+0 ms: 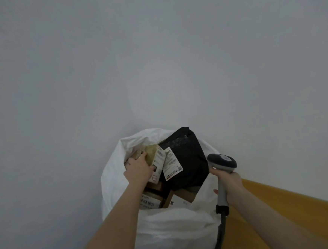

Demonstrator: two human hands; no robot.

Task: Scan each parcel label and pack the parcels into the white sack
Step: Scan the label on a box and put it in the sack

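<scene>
The white sack (167,232) stands open against a pale wall (154,56), full of parcels. The left hand (139,168) reaches into its mouth, fingers curled round a tan parcel (151,154) with a white label, near the sack's left rim. Just beside it lies a black parcel (189,161), its own label facing up; brown boxes (182,196) sit lower down. The right hand (229,186) grips the handle of a grey scanner (222,163), held just right of the sack, its cable (220,236) hanging down over a yellow wooden surface (284,213).

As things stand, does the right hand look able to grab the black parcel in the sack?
Probably not: the right hand grips the scanner, though the black parcel lies exposed nearby in the sack.
</scene>
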